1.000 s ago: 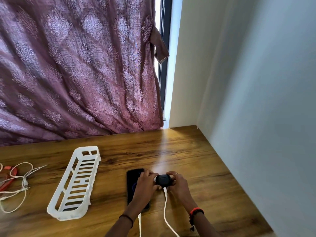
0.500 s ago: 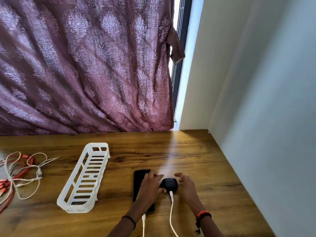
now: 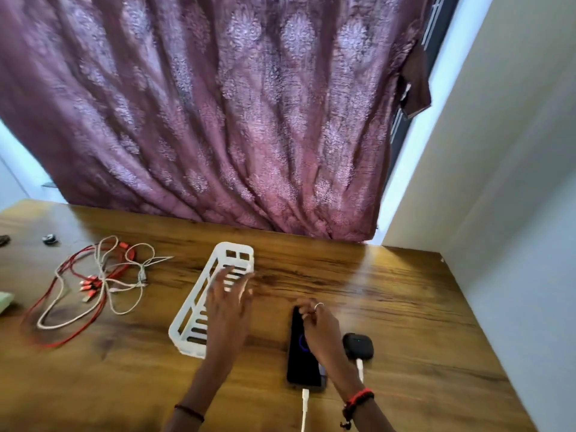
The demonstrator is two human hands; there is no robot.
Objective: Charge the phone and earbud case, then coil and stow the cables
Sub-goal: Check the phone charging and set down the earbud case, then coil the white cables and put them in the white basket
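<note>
A black phone (image 3: 300, 363) lies on the wooden table (image 3: 405, 307) with a white cable (image 3: 304, 410) plugged into its near end and a ring lit on its screen. To its right sits the black earbud case (image 3: 359, 345), a second white cable (image 3: 360, 369) plugged into it. My right hand (image 3: 319, 325) hovers over the phone with fingers loosely curled, holding nothing. My left hand (image 3: 229, 302) is blurred, fingers spread, above the white slotted basket (image 3: 187, 322). A tangle of red and white cables (image 3: 96, 282) lies at the left.
A purple patterned curtain (image 3: 233, 113) hangs behind the table, and a white wall (image 3: 514, 213) closes the right side. Small dark objects (image 3: 50, 239) sit at the far left, and a pale green thing (image 3: 4, 302) shows at the left edge.
Both hands have let go of the earbud case, which now rests on the table. My left hand has swung left over the basket; the view has panned left.
</note>
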